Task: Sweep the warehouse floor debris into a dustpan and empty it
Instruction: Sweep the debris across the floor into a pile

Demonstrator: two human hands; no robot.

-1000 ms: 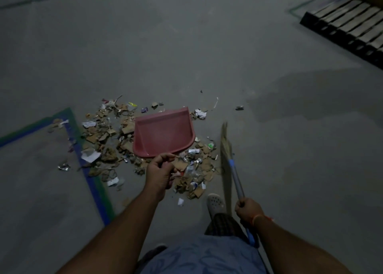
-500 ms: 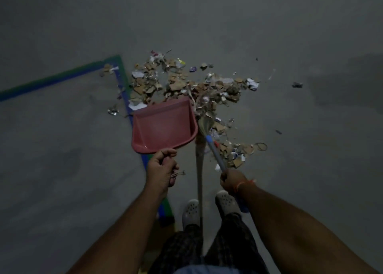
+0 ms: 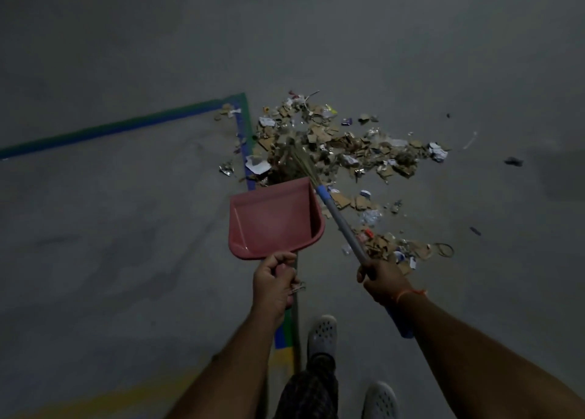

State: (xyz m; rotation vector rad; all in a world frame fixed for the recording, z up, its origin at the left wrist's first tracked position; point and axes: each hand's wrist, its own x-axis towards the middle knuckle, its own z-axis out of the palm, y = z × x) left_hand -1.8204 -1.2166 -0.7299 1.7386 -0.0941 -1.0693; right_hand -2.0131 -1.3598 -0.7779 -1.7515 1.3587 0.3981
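A pink dustpan (image 3: 272, 220) rests on the grey floor with its open mouth facing the debris pile (image 3: 342, 146) of torn cardboard, paper and foil scraps. My left hand (image 3: 274, 284) grips the dustpan's handle at the near end. My right hand (image 3: 381, 277) grips the broom (image 3: 337, 214) by its grey and blue handle. The straw bristles lie in the pile just beyond the dustpan's far edge. The pan's inside looks bare. A second patch of scraps (image 3: 389, 244) lies to the right of the broom handle.
A blue and green floor line (image 3: 243, 133) forms a corner left of the pile and runs under the dustpan toward my feet. My feet in light clogs (image 3: 322, 336) stand below. Stray bits (image 3: 512, 161) lie on the floor to the right.
The broom head swung from beside the dustpan's right edge up and left into the pile beyond its mouth. My right hand moved out to the right. The dustpan stayed by the line.
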